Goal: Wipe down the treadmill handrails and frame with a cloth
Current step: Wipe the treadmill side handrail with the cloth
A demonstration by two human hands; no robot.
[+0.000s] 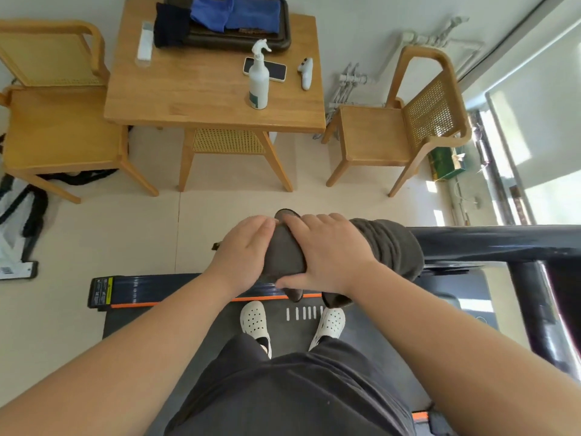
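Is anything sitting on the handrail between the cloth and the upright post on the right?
Nothing visible. The cloth, under the left hand and right hand, wraps the end of the handrail; from there to the upright post the bar is bare.

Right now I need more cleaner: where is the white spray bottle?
Head view: white spray bottle stands upright on the right half of the wooden table, before a dark phone, left of a white controller.
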